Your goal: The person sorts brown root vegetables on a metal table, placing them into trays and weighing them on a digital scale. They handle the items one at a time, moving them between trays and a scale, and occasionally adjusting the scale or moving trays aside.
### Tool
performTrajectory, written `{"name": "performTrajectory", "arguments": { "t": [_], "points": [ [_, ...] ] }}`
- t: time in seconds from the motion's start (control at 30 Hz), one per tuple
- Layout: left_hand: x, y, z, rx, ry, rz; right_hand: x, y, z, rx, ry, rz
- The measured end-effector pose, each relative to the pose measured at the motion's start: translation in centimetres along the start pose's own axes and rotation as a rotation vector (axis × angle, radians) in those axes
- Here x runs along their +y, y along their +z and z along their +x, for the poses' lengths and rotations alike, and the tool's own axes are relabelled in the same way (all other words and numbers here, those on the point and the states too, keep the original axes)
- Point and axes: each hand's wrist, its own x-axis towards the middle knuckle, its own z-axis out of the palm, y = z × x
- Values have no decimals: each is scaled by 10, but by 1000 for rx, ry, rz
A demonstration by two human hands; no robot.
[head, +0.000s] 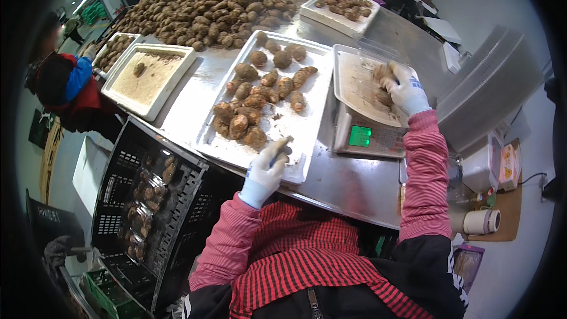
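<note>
My left hand, in a soiled white glove, is over the near end of a white foam tray, its thumb and fingers apart. Several brown taro corms lie in this tray, beyond my fingertips. To the right, my gloved right hand grips a motion-blurred taro corm above the pan of a digital scale. A lit green display is on the scale's front. At the pan's far side is a clear plastic container, partly hidden by glare and blur.
A large taro heap covers the far table. Other foam trays stand left and far right. A black crate with packed clear boxes is at lower left. Stacked clear containers rise at right. Another person is at left.
</note>
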Motion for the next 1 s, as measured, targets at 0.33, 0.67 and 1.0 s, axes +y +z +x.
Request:
{"name": "performTrajectory", "arguments": {
  "t": [0.33, 0.67, 1.0],
  "points": [
    [-3, -2, -6, 13, 57, 127, -129, 57, -30, -134, -82, 461],
    [-1, -23, -9, 85, -71, -160, -156, 139, -9, -313, 18, 296],
    [9, -18, 8, 142, -234, -476, -154, 116, -96, -507, 237, 2068]
  ]
}}
